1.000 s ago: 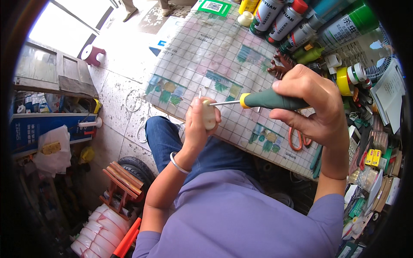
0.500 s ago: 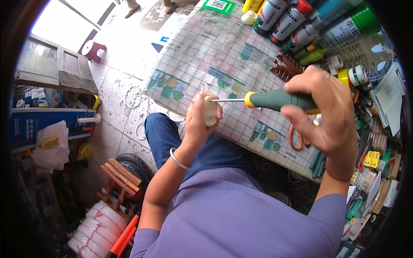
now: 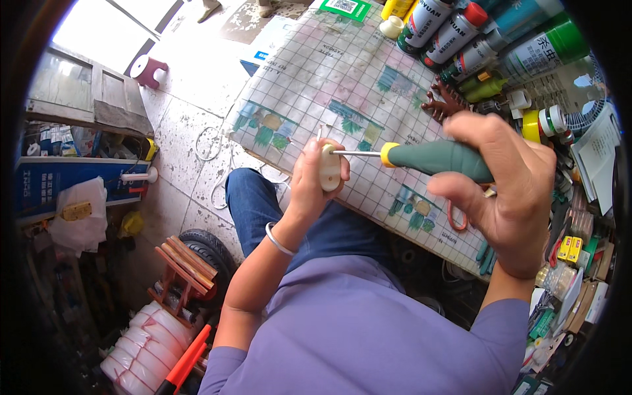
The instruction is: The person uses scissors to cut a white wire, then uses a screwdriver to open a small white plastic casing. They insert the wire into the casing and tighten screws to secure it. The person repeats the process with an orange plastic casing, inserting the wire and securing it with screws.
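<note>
My left hand [image 3: 315, 172] is closed around a small cream oval plastic piece [image 3: 330, 174], its face turned to the right, with a small hole showing in it. A thin pin or wire end [image 3: 320, 131] sticks up above the fingers; what it belongs to is hidden. My right hand [image 3: 507, 184] loosely grips a screwdriver [image 3: 438, 160] with a green handle and a yellow collar. Its thumb stands a little off the handle, and the palm hides the butt end. The steel shaft lies nearly level, with its tip at the upper part of the cream piece.
Below my hands is a table with a checked cover [image 3: 303, 79]. Spray cans [image 3: 454, 36], a brown claw-like object [image 3: 444, 102] and red-handled scissors [image 3: 455, 216] lie to the right, beside crowded small goods. A maroon stool [image 3: 150, 71] stands on the floor at left.
The view has shifted slightly, so most things sit a little differently. My right hand's fingers have opened somewhat about the handle. The screwdriver tip remains at the cream piece.
</note>
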A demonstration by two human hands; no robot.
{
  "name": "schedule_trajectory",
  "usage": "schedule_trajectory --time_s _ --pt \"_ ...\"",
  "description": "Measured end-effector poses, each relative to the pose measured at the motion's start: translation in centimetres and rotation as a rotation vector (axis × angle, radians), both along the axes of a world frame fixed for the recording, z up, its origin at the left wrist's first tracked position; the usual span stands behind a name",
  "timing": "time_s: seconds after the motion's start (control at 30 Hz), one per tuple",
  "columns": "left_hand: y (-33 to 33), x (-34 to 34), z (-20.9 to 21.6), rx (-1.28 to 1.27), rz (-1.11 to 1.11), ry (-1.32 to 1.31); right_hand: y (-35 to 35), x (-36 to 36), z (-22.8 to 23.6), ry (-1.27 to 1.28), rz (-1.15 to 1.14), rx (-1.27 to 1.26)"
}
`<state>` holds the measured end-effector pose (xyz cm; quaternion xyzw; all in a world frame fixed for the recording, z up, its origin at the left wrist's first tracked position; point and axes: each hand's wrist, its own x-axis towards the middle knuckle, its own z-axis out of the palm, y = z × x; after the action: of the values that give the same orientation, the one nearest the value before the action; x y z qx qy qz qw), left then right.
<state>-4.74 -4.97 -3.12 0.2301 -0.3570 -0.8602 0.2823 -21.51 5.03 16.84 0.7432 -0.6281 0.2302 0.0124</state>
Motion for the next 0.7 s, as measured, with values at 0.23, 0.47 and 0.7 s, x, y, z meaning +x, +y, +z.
schedule_trajectory --time_s 0.23,0.47,0.7 --pt "0.0 -0.1 -0.2 0.012 0.013 0.024 -0.3 -0.3 -0.1 -0.182 0.076 0.030" --pt "0.1 -0.1 -0.2 -0.019 0.007 0.038 -0.2 -0.8 0.7 -0.050 0.044 0.054" --pt "0.1 0.0 -0.4 -0.056 -0.006 0.029 0.1 -0.5 0.3 -0.045 -0.030 0.034"
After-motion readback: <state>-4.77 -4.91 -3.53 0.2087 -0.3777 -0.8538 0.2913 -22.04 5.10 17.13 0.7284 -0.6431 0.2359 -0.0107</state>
